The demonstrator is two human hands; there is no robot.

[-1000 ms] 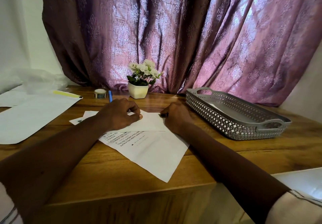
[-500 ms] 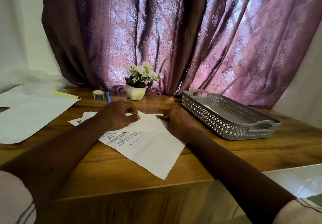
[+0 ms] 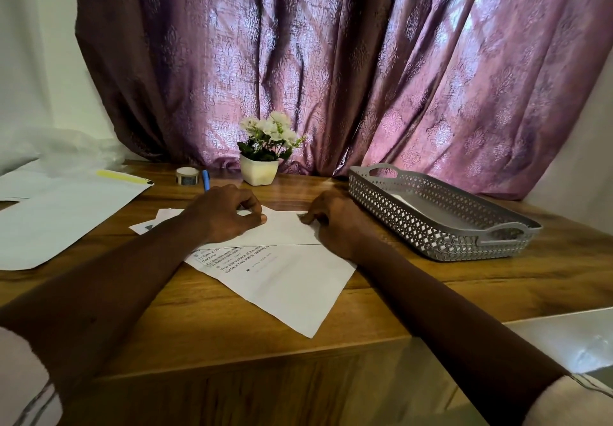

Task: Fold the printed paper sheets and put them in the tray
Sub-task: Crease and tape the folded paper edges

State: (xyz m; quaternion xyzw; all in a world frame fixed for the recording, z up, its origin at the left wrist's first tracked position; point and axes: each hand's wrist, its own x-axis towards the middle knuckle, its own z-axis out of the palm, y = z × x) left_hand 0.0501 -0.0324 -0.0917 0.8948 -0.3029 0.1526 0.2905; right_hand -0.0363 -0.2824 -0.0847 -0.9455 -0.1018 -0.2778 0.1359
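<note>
While your two hands sit apart on the grained wooden worktop [image 3: 431,296], both curl onto the one folded sheet [image 3: 285,231], smooth and white, lying mid-worktop. Your left hand [image 3: 225,216] pinches its far edge and your right hand [image 3: 335,223] pinches its right corner. One flat printed sheet [image 3: 285,284] lies beneath, a corner pointing at the near edge; your left forearm hides part of its text. One grey lattice tray [image 3: 441,230] stands toward the right edge, and something pale inside it is hard to make out.
</note>
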